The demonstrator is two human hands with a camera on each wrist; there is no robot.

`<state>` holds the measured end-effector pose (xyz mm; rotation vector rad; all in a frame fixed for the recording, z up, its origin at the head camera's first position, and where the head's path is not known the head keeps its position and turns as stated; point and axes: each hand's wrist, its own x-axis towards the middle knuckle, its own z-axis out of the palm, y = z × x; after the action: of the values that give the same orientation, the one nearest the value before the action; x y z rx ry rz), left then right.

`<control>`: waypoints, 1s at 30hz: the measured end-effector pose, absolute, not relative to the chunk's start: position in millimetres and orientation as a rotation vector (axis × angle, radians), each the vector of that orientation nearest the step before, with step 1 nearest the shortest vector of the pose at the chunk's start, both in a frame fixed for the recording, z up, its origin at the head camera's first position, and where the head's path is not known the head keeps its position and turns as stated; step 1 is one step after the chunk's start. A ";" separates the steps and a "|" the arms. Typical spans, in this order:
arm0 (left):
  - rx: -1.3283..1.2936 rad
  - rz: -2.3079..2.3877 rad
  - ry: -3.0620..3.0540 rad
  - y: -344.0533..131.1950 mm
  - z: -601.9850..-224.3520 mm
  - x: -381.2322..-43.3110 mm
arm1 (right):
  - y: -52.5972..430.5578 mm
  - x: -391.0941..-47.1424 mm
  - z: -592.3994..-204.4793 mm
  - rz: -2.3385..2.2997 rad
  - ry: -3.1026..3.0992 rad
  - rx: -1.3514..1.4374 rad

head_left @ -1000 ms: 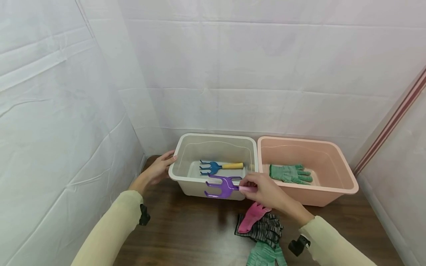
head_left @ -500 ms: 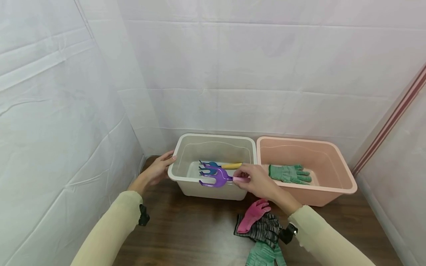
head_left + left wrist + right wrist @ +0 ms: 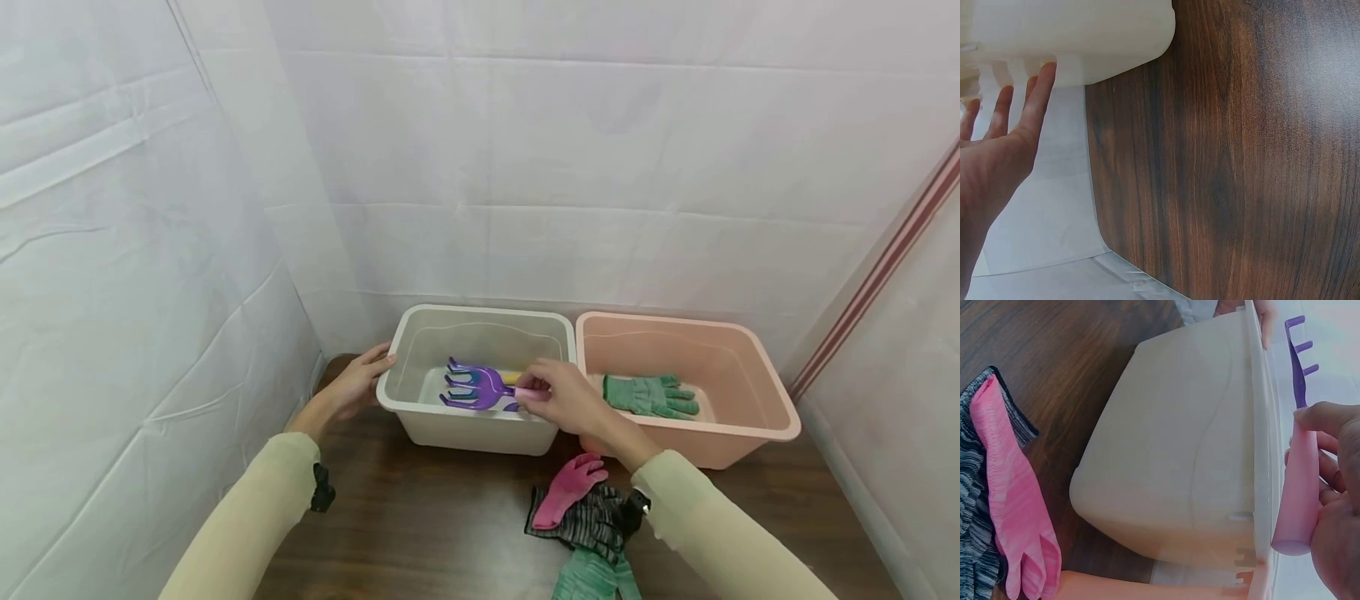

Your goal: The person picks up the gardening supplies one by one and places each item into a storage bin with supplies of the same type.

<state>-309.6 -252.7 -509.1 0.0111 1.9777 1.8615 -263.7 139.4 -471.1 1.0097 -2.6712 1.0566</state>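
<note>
My right hand pinches the pink handle of a purple hand cultivator. The cultivator is over the grey-white bin, tines pointing left, overlapping a blue cultivator with a yellow handle inside. Part of another purple piece shows below its neck. At the bin's left end, my left hand rests against the wall and rim, its fingers mostly straight in the left wrist view.
A peach bin stands close on the right, with a green glove inside. On the wooden table, a pink glove, a dark striped glove and a green striped glove overlap in front. White sheets hang behind and at the sides.
My right hand has carried the purple cultivator leftward and away from me, from the bin's front edge to over its opening. The left hand stays at the bin's left end.
</note>
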 end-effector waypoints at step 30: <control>-0.012 1.869 1.987 -251.3 -511.9 -313.0 | 118.5 -288.3 -494.5 1.119 -2.649 0.879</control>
<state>-313.0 -251.3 -511.9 -0.0119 1.9871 1.8692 -288.3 118.5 -494.5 0.8787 -2.6489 1.1189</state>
